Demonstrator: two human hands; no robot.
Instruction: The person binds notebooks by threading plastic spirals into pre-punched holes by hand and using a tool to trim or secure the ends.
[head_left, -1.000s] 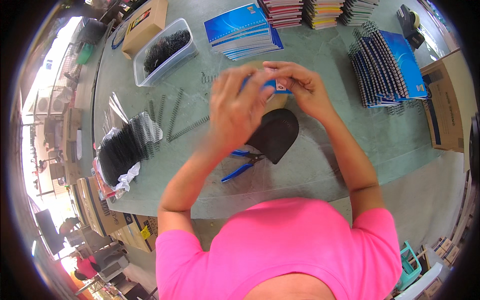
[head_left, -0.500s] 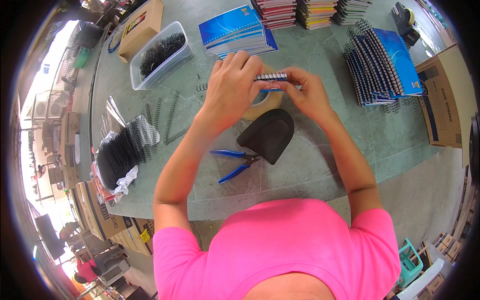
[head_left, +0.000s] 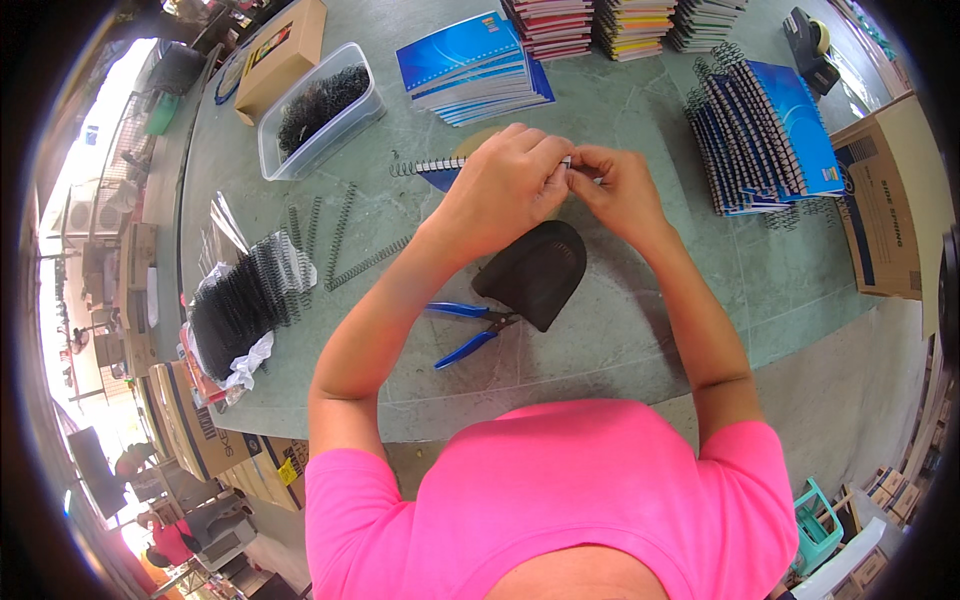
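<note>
A torn plastic bag [head_left: 240, 305] at the worktop's [head_left: 640, 330] left edge spills black spiral coils. Behind it, a clear tub [head_left: 318, 125] holds more black coils. The left hand [head_left: 505, 185] is curled, fingers pinching a spiral-bound notebook [head_left: 440, 167] above the worktop; the right hand [head_left: 620, 190] pinches its coil end. At far right, a cardboard box [head_left: 880, 210] stands open, contents unseen.

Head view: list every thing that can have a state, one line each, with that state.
left hand: closed on the notebook's coil end
right hand: pinching the same coil end
notebook: held off the table, spiral coil along its edge
blue-handled pliers: lying on the table, handles apart, unheld
clear plastic bin: lidless, holding black coils
cardboard box: flap open
</note>
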